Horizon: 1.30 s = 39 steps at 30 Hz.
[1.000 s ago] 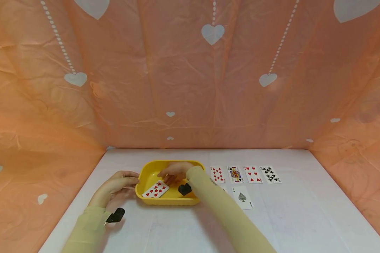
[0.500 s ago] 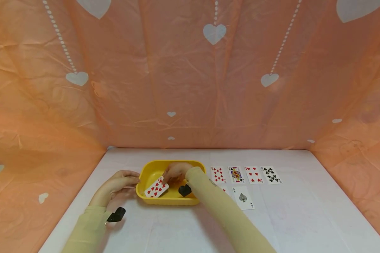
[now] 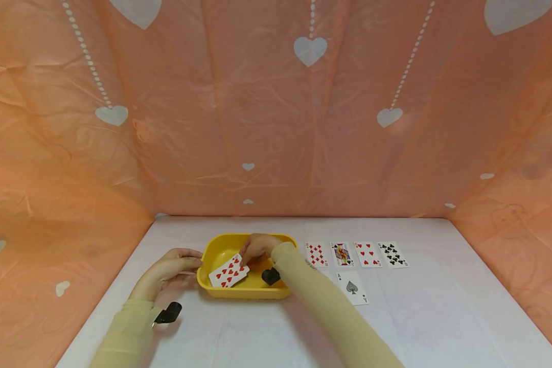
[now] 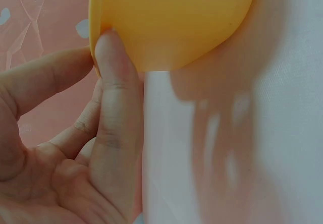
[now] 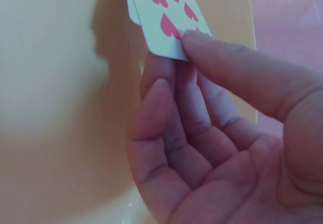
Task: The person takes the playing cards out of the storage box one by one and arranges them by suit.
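A yellow plastic tray point(image 3: 244, 293) stands on the white table. My left hand point(image 3: 177, 265) is at its left side, thumb and forefinger pinching the rim, as the left wrist view shows with the tray wall point(image 4: 176, 22) between them. Inside the tray, my right hand point(image 3: 259, 248) pinches the corner of a hearts playing card point(image 3: 227, 273) between thumb and fingers. In the right wrist view the thumb of the right hand point(image 5: 217, 148) presses the face of the hearts card point(image 5: 164, 12). A second card point(image 5: 132, 4) lies partly hidden behind it.
Right of the tray, face-up cards lie in a row: a diamonds card point(image 3: 316, 254), a jack point(image 3: 342, 254), a hearts card point(image 3: 368, 254) and a clubs card point(image 3: 393, 254). The ace of spades point(image 3: 352, 288) lies nearer; the right sleeve point(image 3: 331, 306) covers the area left of it.
My right hand has closed its fingers and thumb on the hearts card, which has shifted slightly up and right. Another card's edge now shows beneath it. The left hand has stayed at the rim.
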{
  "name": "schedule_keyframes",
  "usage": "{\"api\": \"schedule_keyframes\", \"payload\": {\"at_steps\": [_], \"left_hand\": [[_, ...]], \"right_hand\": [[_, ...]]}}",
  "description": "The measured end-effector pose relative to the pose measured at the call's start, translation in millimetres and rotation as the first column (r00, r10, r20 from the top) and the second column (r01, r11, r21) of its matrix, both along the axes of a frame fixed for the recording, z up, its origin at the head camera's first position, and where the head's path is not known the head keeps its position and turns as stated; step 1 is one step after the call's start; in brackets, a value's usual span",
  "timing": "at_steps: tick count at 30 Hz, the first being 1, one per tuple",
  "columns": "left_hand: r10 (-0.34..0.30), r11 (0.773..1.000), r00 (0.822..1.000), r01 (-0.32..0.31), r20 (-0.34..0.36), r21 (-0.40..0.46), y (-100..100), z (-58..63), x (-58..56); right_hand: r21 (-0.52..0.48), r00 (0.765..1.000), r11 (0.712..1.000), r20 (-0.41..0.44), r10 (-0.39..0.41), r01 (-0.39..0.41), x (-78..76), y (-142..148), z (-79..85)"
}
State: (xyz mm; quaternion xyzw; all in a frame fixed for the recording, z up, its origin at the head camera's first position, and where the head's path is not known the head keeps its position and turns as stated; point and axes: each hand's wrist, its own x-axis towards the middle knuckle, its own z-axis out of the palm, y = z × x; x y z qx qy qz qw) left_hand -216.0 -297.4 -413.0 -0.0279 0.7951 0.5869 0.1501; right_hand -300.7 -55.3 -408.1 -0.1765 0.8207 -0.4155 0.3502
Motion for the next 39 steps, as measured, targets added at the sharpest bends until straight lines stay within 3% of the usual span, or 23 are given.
{"api": "schedule_keyframes", "payload": {"at_steps": [8, 18, 24, 31, 36, 39], "left_hand": [[-0.001, 1.0, 1.0, 0.001, -0.001, -0.021, 0, 0.0, -0.1], [0.017, 1.0, 1.0, -0.017, -0.002, -0.007, 2, -0.1, -0.2], [0.021, 1.0, 1.0, -0.021, 0.001, -0.006, 3, 1.2, 1.1], [-0.004, 1.0, 1.0, 0.004, -0.008, -0.002, 0, -1.4, 0.6], [0.023, 0.999, 1.0, -0.023, -0.01, -0.034, -2, -1.4, 1.6], [0.014, 1.0, 1.0, -0.014, -0.002, -0.011, -4, -0.7, 2.3]], "right_hand": [[0.021, 0.996, 0.996, -0.017, -0.088, 0.089, -5.8, 4, -1.3], [0.02, 0.997, 0.998, -0.039, -0.067, 0.067, -12.3, 22, 5.4], [-0.076, 0.995, 0.992, 0.0, -0.097, 0.096, -16.7, 36, 19.3], [-0.234, 0.984, 0.955, 0.051, -0.173, 0.18, -18.3, 61, 38.2], [-0.323, 0.985, 0.931, 0.093, -0.147, 0.17, -18.1, 86, 53.6], [-0.352, 0.987, 0.923, 0.088, -0.136, 0.158, -17.3, 103, 58.3]]}}
